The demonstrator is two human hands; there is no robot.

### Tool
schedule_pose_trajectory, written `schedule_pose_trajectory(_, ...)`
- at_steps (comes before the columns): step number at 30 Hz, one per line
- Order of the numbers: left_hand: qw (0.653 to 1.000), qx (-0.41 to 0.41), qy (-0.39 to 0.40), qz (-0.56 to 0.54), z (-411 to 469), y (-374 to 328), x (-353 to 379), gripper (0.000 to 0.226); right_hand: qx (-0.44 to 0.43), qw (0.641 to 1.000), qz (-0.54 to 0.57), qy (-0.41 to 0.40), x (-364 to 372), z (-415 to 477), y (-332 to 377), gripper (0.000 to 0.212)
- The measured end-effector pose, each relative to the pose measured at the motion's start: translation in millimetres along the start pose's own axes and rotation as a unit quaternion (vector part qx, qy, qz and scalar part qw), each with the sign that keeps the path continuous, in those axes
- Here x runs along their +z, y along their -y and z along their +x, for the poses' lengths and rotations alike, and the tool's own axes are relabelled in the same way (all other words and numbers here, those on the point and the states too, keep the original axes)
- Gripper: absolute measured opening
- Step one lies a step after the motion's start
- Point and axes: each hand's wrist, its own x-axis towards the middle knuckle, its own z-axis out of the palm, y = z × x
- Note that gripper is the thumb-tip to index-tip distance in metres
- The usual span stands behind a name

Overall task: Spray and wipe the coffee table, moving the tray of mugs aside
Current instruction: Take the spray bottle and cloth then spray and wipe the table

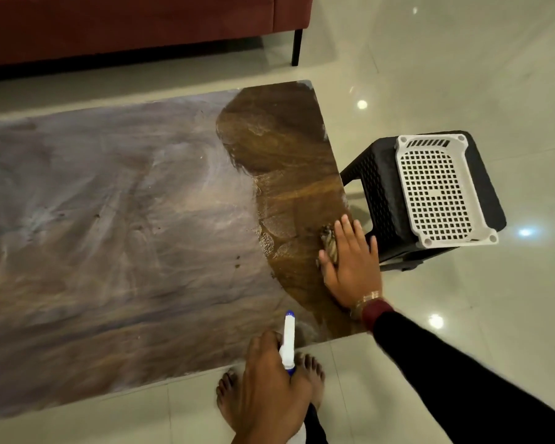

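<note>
The brown wooden coffee table (125, 219) fills the left and middle of the head view. Most of its top is hazy and dusty; a dark, wet, wiped patch runs along its right end. My right hand (350, 264) lies flat on that wet patch near the right edge, pressing a striped cloth (329, 243) that mostly hides under the palm. My left hand (269, 386) hovers over the table's near edge, gripping a white spray bottle with a blue nozzle (288, 338) pointing away from me. No tray of mugs is in view.
A black plastic stool (382, 193) stands just right of the table, with a white perforated basket (439, 190) on top. A red sofa (135, 24) with a black leg runs along the far side. My bare feet (308, 376) stand on glossy tiles at the near edge.
</note>
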Motion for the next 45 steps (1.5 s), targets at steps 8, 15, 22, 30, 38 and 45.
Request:
schedule_pose_trajectory(8, 0.999, 0.004, -0.040, -0.005, 8, 25, -6, 0.037, -0.227, 0.972, -0.027, 0.055, 55, -95, 84, 0.074)
schedule_pose_trajectory(15, 0.997, 0.028, -0.067, -0.025, 21, 44, -23, 0.025, -0.033, 0.999, 0.009, 0.042, 17, -2, 81, 0.070)
schedule_pose_trajectory(22, 0.991, 0.053, -0.098, -0.069, 22, 58, -37, 0.037, -0.131, 0.990, -0.001, 0.043, 56, -96, 130, 0.075)
schedule_pose_trajectory(30, 0.982, 0.063, -0.149, -0.099, 56, 44, -82, 0.027, -0.171, 0.982, -0.012, 0.075, 35, 47, 191, 0.070)
schedule_pose_trajectory(38, 0.976, 0.065, -0.173, -0.116, 90, 27, -98, 0.021, -0.066, 0.997, -0.014, 0.024, 37, 30, 185, 0.074)
schedule_pose_trajectory(45, 0.968, 0.079, -0.210, -0.110, 117, 11, -128, 0.056, -0.315, 0.938, -0.139, 0.053, 62, 23, 246, 0.060)
